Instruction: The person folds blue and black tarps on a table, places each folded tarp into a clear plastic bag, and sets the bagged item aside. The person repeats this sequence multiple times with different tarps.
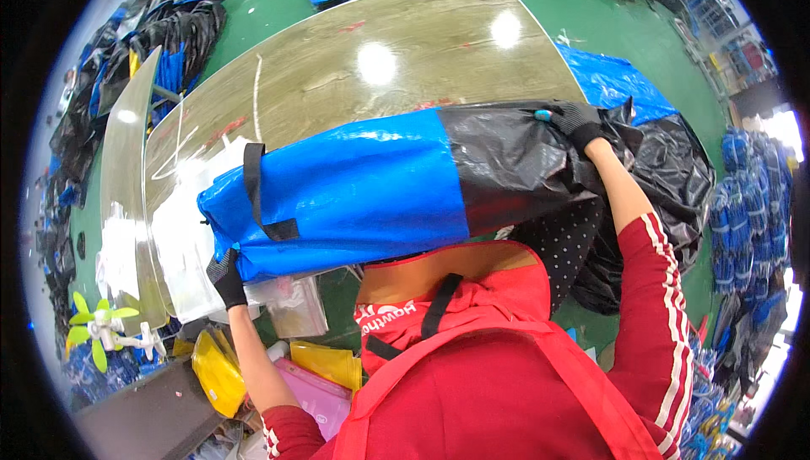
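Blue panel (363, 190): woven-looking plastic, glossy, lightly creased. Black panel (515, 161) beside it: plastic-looking, shiny, heavily wrinkled. Strap (253, 182): webbing-like, matt. Left hand (226, 279) and right hand (575, 123): in knit-looking cloth gloves, matt, textured. Tabletop (321, 64): wood-grain look, smooth, glossy, throwing back bright light spots. Floor (607, 30): smooth, faint sheen. Clear packet (297, 312): thin plastic film, shiny. Yellow packet (218, 376): slick plastic. Wearer's sleeve (637, 291): soft cloth, matt. Apron (498, 291): cloth-looking, creased. Small fan (101, 327): smooth plastic-looking blades.

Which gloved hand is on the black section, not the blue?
The right hand, at the far edge of the black section; the left hand is at the left end of the blue section.
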Demonstrator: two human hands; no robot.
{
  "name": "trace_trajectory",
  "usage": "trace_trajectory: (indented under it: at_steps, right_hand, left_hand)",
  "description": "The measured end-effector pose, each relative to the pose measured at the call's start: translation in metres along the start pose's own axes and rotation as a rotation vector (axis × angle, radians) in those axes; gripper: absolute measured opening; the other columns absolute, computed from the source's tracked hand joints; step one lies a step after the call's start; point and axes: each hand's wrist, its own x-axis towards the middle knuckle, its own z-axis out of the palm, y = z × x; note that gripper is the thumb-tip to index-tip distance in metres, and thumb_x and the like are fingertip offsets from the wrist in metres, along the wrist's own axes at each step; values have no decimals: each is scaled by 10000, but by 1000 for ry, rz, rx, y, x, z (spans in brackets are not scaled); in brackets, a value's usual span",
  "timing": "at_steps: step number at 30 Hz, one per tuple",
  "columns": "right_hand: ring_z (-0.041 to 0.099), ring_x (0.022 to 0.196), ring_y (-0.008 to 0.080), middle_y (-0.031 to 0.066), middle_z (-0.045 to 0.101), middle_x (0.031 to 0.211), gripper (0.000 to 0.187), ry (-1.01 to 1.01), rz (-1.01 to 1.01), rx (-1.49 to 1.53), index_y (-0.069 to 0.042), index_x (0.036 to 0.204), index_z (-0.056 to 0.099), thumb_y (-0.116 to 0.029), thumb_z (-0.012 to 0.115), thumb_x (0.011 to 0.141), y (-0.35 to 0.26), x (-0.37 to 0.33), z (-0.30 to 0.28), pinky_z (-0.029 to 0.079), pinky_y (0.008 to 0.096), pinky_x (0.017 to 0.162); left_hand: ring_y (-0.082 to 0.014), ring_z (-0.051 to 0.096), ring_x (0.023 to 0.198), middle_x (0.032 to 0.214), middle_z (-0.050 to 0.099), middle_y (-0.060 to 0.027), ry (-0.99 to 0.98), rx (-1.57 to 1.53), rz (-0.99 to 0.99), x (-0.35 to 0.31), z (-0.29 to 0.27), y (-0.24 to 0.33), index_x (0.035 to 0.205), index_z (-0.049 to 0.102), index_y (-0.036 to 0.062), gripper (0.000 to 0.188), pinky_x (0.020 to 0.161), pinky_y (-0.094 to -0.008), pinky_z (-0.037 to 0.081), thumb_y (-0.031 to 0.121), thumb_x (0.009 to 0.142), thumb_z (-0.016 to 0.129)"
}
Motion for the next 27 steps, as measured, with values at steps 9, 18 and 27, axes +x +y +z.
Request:
trace_trajectory:
  at_steps: [9,18,27]
  right_hand:
    - [657,875,406,216,682,909,608,-175,22,-169,-77,978,686,-643,517,836,-29,5,-26,498,495,797]
    - [217,1399,449,140,390,1464,643,6,-314,-149,-301,1373,488,-651,485,834,-43,-63,-27,49,689,1083]
    - [475,1182,322,80,600,1212,406,250,-174,-42,-224,1161,654,-439,604,820,33,-72,-32,294,559,1045]
  left_hand:
    - [-411,367,1321,1421,427,-183,-120,263,1209,-68,99,312,1307,541,150,542,1110,-574,205,409,834,596]
    - [-447,209,1398,1479,343,-213,-353,289,1152,-65,198,374,1312,537,178,760,1106,-641,63,691,752,548]
    - [-449,183,1403,1474,289,-278,-466,322,1271,-128,271,462,1410,389,66,915,1135,-615,35,665,745,577]
